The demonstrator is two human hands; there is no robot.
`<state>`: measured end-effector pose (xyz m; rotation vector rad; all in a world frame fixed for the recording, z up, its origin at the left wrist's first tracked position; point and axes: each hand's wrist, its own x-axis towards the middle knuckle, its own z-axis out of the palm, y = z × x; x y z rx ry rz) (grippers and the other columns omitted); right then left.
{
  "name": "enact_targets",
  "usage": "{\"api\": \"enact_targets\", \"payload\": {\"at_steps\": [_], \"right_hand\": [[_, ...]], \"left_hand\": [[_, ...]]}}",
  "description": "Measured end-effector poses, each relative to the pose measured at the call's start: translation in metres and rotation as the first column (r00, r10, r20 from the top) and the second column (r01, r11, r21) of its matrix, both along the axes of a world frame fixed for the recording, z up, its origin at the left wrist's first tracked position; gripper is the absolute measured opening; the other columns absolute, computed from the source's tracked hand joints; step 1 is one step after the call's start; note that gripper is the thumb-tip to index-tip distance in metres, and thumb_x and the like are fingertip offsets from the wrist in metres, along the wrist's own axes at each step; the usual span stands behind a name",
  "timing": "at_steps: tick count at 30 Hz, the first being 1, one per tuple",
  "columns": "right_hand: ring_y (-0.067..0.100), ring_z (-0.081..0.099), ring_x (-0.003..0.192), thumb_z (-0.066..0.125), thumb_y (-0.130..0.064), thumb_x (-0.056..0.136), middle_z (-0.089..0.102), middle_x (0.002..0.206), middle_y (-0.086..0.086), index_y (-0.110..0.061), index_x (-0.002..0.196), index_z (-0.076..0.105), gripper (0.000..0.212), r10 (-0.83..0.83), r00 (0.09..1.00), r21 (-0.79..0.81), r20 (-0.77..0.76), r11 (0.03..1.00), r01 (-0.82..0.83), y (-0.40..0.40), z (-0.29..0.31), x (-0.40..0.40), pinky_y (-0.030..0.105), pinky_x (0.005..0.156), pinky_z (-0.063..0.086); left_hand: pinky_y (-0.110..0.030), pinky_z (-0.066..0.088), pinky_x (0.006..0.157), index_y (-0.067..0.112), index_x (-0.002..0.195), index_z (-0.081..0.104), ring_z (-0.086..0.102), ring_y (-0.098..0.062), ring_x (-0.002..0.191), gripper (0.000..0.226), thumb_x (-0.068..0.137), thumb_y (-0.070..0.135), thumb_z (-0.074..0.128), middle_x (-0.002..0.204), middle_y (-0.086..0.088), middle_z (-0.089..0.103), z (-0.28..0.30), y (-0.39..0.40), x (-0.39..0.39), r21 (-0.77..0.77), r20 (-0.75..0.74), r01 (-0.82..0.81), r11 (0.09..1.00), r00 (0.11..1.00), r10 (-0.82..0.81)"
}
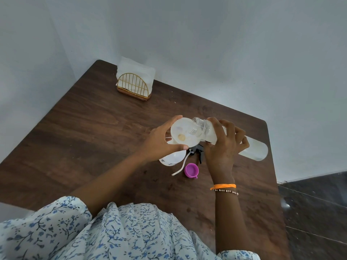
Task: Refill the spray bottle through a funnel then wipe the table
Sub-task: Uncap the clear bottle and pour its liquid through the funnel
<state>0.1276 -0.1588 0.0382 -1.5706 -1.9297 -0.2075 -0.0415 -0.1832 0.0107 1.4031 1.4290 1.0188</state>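
- Head view, only 1 camera: left hand [159, 141] is closed around the rim of a white funnel [185, 135], thumb near side, fingers far side, steadying it.
- Funnel sits over the spray bottle [171, 159] — white body shows just below the left hand, standing on the brown table [93, 128]. Neck joint is hidden by funnel and hand, so can't tell how deep the spout is seated.
- Right hand [225, 147] is wrapped around a clear refill bottle [251, 149] near its shoulder, tipped close to horizontal, open mouth over the funnel bowl. Small amount of liquid pooled at the funnel's centre.
- Black trigger head with its white dip tube [181, 166] lies on the table beside the spray bottle; purple cap [191, 170] just next to it.
- Napkin holder [134, 87] at the far corner, well apart — likely the wipe source.
- Handling, my read: funnel is thin, light plastic, stiff but tippy, so rim grip makes sense. Spray bottle looks light while empty and easy to knock over; hold its body low. Refill bottle is smooth, long and heavier at the far end — grip mid-body if it's wet.
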Motion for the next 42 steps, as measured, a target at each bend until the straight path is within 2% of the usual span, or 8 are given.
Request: {"api": "enact_targets", "payload": {"at_steps": [4, 8, 15, 27, 35, 42], "right_hand": [[0.022, 0.033, 0.11, 0.078, 0.001, 0.055, 0.059, 0.115, 0.006, -0.026, 0.113, 0.059, 0.066, 0.001, 1.0, 0.0, -0.003, 1.0, -0.001, 0.0005, -0.0013, 0.0, 0.049, 0.088, 0.03], [0.022, 0.033, 0.111, 0.08, -0.001, 0.056, 0.059, 0.115, 0.006, -0.025, 0.112, 0.061, 0.064, 0.003, 1.0, -0.001, -0.007, 1.0, -0.003, 0.0007, -0.0012, -0.0004, 0.05, 0.088, 0.031], [0.022, 0.033, 0.111, 0.081, -0.002, 0.056, 0.06, 0.115, 0.007, -0.024, 0.112, 0.061, 0.063, 0.011, 1.0, 0.0, -0.01, 1.0, -0.011, 0.0016, -0.0015, -0.0011, 0.051, 0.089, 0.031], [0.022, 0.033, 0.11, 0.077, 0.001, 0.056, 0.059, 0.115, 0.006, -0.024, 0.113, 0.061, 0.065, 0.005, 1.0, 0.01, -0.007, 1.0, -0.005, 0.0018, 0.0003, 0.0002, 0.051, 0.087, 0.031], [0.022, 0.033, 0.11, 0.08, -0.001, 0.056, 0.06, 0.115, 0.007, -0.024, 0.113, 0.062, 0.063, 0.008, 1.0, 0.002, -0.015, 1.0, -0.008, 0.0013, -0.0003, -0.0012, 0.05, 0.088, 0.03], [0.022, 0.033, 0.111, 0.078, 0.001, 0.056, 0.059, 0.115, 0.005, -0.025, 0.113, 0.062, 0.065, -0.003, 1.0, -0.007, -0.007, 1.0, 0.003, 0.0007, -0.0003, -0.0009, 0.049, 0.088, 0.029]], "left_hand": [[-0.02, 0.042, 0.092, 0.037, 0.14, 0.03, 0.046, -0.009, 0.121, 0.086, 0.069, 0.032, 0.08, 0.141, 0.006, 0.045, 0.0, -0.0002, -0.0007, 0.0, -0.005, 0.0, 1.0, 1.0, 0.0], [-0.03, 0.046, 0.099, 0.038, 0.139, 0.031, 0.048, -0.014, 0.124, 0.086, 0.069, 0.032, 0.08, 0.141, 0.006, 0.046, -0.0005, -0.0002, -0.0008, -0.001, 0.013, 0.003, 1.0, 1.0, -0.003], [-0.029, 0.045, 0.098, 0.038, 0.139, 0.031, 0.048, -0.014, 0.123, 0.086, 0.068, 0.034, 0.08, 0.141, 0.005, 0.046, -0.0005, -0.0003, -0.0006, 0.005, 0.012, 0.004, 1.0, 1.0, -0.004], [-0.016, 0.043, 0.088, 0.037, 0.138, 0.033, 0.048, -0.008, 0.118, 0.083, 0.07, 0.028, 0.08, 0.137, 0.007, 0.048, 0.001, -0.0004, 0.0, 0.012, 0.017, -0.001, 1.0, 1.0, 0.0], [-0.032, 0.045, 0.1, 0.035, 0.139, 0.032, 0.047, -0.014, 0.124, 0.084, 0.07, 0.03, 0.079, 0.14, 0.005, 0.046, 0.0024, -0.0004, 0.0003, 0.008, 0.012, 0.005, 1.0, 1.0, -0.006], [-0.029, 0.047, 0.097, 0.037, 0.138, 0.033, 0.05, -0.013, 0.121, 0.085, 0.069, 0.029, 0.08, 0.138, 0.006, 0.048, 0.0012, -0.0015, -0.001, 0.008, 0.036, 0.006, 1.0, 0.999, -0.006]]}}
